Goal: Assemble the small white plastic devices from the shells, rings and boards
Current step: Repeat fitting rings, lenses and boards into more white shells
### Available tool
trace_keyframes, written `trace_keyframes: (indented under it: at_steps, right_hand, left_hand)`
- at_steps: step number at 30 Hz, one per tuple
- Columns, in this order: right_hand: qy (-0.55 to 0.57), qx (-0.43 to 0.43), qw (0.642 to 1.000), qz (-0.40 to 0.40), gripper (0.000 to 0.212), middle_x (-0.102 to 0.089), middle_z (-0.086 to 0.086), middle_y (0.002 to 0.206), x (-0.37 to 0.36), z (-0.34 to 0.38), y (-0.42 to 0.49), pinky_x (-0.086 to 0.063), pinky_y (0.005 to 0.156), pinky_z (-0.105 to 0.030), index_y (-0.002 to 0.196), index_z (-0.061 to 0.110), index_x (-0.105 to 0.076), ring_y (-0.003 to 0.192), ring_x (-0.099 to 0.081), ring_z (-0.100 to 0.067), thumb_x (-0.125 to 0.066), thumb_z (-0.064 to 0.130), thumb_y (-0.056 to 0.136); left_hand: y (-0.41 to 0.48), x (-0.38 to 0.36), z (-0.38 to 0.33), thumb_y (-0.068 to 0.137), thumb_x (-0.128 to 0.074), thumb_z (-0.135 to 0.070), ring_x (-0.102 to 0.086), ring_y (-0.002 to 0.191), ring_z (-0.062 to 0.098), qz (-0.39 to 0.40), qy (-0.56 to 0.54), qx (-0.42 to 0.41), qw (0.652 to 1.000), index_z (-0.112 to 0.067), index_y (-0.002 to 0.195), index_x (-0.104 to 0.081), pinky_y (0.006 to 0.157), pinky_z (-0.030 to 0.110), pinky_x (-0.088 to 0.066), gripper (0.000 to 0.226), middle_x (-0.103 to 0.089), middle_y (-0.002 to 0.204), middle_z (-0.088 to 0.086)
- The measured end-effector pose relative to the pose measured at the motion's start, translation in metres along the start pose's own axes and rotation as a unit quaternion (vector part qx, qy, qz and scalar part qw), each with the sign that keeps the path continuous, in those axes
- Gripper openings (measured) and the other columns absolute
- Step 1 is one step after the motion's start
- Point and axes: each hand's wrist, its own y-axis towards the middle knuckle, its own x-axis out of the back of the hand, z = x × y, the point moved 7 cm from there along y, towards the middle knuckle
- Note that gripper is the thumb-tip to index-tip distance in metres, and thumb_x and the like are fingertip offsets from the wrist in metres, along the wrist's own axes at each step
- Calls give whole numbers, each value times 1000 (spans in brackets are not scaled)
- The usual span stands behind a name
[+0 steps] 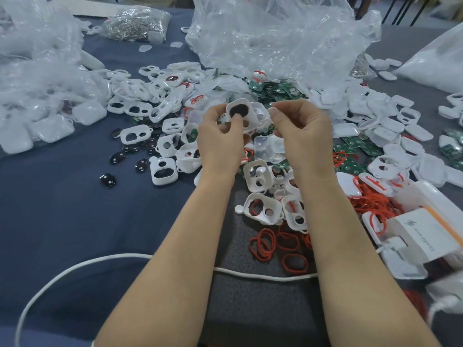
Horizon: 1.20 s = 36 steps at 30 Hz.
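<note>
White shell (241,115) with dark oval centre pinched in left hand (220,137); right hand (302,128) grip unclear.

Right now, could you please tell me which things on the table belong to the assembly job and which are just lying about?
For the job:
- white shell in the left hand's grip
- loose shells
- red rings
- green boards

Lying about:
- white cable
- crumpled clear bag
- white box
</note>
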Motion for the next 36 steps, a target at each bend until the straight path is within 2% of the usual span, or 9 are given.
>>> trace_keyframes:
  at_steps: [4, 8, 13, 19, 22, 26, 29, 32, 36]
  right_hand:
    - [-16, 11, 999, 30, 17, -66, 12, 71, -11, 3, -4, -52, 67, -19, 78, 25, -65, 64, -60, 0, -68, 11, 87]
    - [-83, 43, 995, 17, 10, -63, 11, 72, -20, 5, -8, -49, 70, -18, 80, 17, -63, 66, -58, -2, -68, 10, 85]
    - [-143, 37, 989, -15, 2, -67, -5, 89, -17, -1, -9, -48, 77, -25, 86, 16, -68, 79, -60, -13, -67, 14, 86]
    - [-165, 32, 985, -34, 5, -66, -9, 97, -17, -4, -9, -43, 78, -22, 91, 13, -68, 83, -57, -12, -65, 15, 87]
    - [-148, 24, 988, -46, 6, -65, -10, 96, -18, -6, -10, -47, 83, -31, 92, 10, -66, 85, -59, -17, -64, 14, 88]
    - [-128, 25, 990, -58, 4, -64, -12, 96, -18, -7, -10, -48, 83, -36, 91, 11, -63, 84, -59, -20, -63, 14, 89]
    - [-123, 24, 991, -50, 6, -62, -11, 95, -19, -8, -10, -48, 79, -32, 90, 16, -57, 82, -57, -19, -63, 13, 89]
    - [-81, 10, 996, -47, 17, -56, -6, 87, -17, -11, -9, -45, 69, -18, 95, 18, -49, 75, -53, -12, -63, 12, 88]
    - [-28, -54, 998, -18, 14, -58, 1, 84, -16, -20, -4, -43, 62, -7, 92, 19, -55, 74, -55, -7, -65, 12, 87]
  left_hand:
    - [0, -2, 1, 94, -59, -12, -70, 76, 9, 4, -19, -7, 1000, -23, 101, -53, 86, 41, -58, 15, -70, 84, 4]
    - [0, -9, 3, 96, -54, -13, -69, 80, 15, 8, -53, 3, 999, -15, 111, -52, 89, 45, -56, 15, -69, 88, 6]
    - [-4, -16, 4, 97, -49, -8, -66, 76, 17, 25, -77, 3, 997, -21, 98, -55, 88, 46, -56, 15, -67, 78, 2]
    - [-7, -20, 9, 99, -48, -8, -65, 66, 9, 35, -114, 27, 993, -27, 96, -53, 74, 29, -57, 20, -65, 79, 2]
    - [-7, -22, 9, 98, -49, -6, -67, 71, 14, 42, -133, 44, 989, -25, 98, -52, 71, 28, -56, 19, -66, 82, 4]
    - [-8, -25, 10, 93, -55, -1, -67, 84, 23, 57, -135, 51, 988, -19, 105, -50, 78, 35, -55, 22, -68, 95, 14]
    - [-8, -25, 11, 93, -57, -2, -66, 83, 21, 58, -130, 47, 989, -19, 107, -51, 74, 32, -55, 23, -67, 97, 16]
    - [-7, -24, 11, 92, -57, 0, -67, 77, 19, 60, -136, 44, 988, -17, 108, -51, 67, 26, -55, 24, -66, 93, 14]
    - [-7, -24, 11, 90, -58, 2, -70, 78, 21, 67, -132, 35, 988, -23, 97, -55, 73, 28, -56, 26, -69, 89, 13]
